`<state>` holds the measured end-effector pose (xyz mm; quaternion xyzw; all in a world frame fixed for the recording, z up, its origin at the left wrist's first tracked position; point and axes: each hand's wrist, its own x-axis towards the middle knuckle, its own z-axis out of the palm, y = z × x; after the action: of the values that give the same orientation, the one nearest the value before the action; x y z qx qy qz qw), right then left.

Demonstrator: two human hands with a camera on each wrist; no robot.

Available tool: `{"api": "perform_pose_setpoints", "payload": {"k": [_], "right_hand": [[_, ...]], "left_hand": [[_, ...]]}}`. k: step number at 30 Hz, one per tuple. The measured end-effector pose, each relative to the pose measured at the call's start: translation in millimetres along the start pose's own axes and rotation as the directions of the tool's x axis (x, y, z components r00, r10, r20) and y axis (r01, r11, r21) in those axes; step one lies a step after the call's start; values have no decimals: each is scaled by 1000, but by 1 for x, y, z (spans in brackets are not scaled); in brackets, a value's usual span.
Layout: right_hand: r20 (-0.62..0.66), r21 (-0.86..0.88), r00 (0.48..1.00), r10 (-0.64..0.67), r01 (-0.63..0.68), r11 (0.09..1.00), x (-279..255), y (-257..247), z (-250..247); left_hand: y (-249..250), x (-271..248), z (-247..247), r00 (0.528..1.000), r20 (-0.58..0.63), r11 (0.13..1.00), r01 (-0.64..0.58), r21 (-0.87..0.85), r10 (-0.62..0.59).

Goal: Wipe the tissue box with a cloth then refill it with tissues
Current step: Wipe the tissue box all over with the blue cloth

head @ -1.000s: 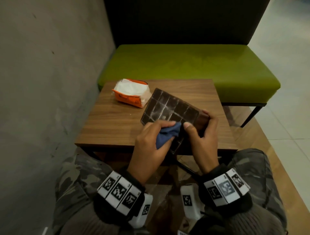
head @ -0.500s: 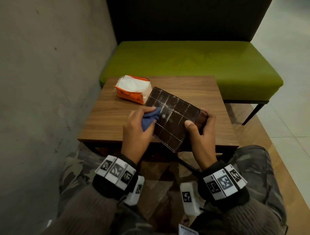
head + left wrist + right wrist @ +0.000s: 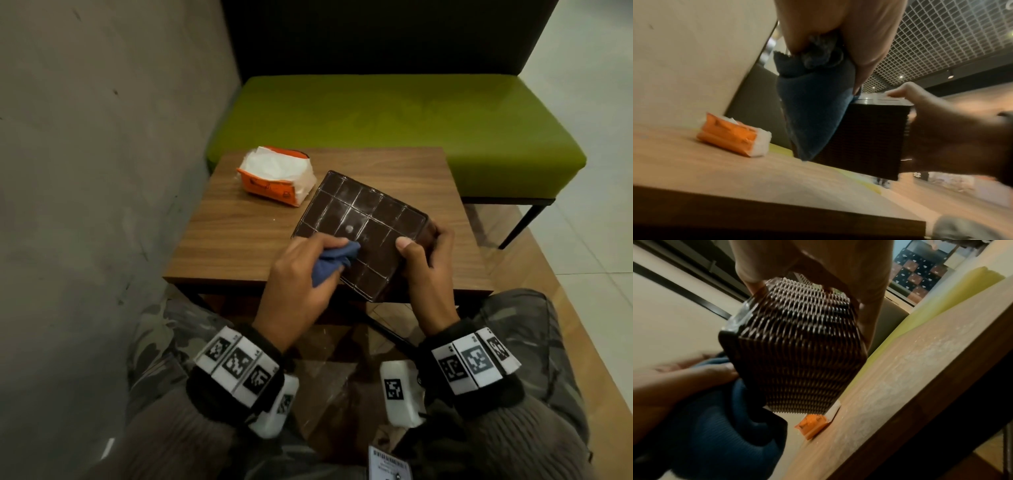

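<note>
A dark brown woven tissue box (image 3: 370, 219) is held tilted above the near edge of the wooden table (image 3: 239, 240), its gridded flat face turned up towards me. My right hand (image 3: 424, 260) grips its right end, thumb on the upper face; the box's woven side (image 3: 797, 344) fills the right wrist view. My left hand (image 3: 301, 274) holds a bunched blue cloth (image 3: 332, 263) pressed on the box's near left part; the cloth (image 3: 813, 113) hangs down in the left wrist view. An orange pack of white tissues (image 3: 274, 180) lies at the table's far left.
A green cushioned bench (image 3: 394, 126) with a dark backrest stands behind the table. A grey wall (image 3: 102, 137) runs along the left. My knees in camouflage trousers (image 3: 527, 322) sit under the table's near edge.
My left hand with the cloth swept to the box's left side half a second ago, then came back towards the middle near edge. My right hand kept its grip on the box.
</note>
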<state>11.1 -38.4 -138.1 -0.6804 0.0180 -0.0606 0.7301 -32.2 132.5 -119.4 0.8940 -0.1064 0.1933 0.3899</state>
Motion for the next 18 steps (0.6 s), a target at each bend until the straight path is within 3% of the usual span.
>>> {"api": "perform_pose_setpoints", "payload": {"k": [4,9,11,14,16,18], "right_hand": [[-29,-5,1000,10,-10,1000,-4,2,2],[-5,-2,999,33,-33,999,-4,5,-3],[33,4,999,17,-17,1000,-7,6,-5],[64,18,998,-13,12,1000,-9,6,-3],[47,41,999,-6,4,999,-8,6,0],[35,62,999,2,-5,998,-5,4,-1]], "left_hand": [[-12,10,-4,988,-118,995,101,-16,-102],[6,-9,7,997,42,998,-60,-23,61],[-9,1,0,998,-37,999,43,-8,-43],[-32,23,-12,944,-246,976,214,-47,-219],[-26,23,-9,945,-269,982,183,-44,-188],[-11,10,-3,983,-167,997,77,-18,-79]]}}
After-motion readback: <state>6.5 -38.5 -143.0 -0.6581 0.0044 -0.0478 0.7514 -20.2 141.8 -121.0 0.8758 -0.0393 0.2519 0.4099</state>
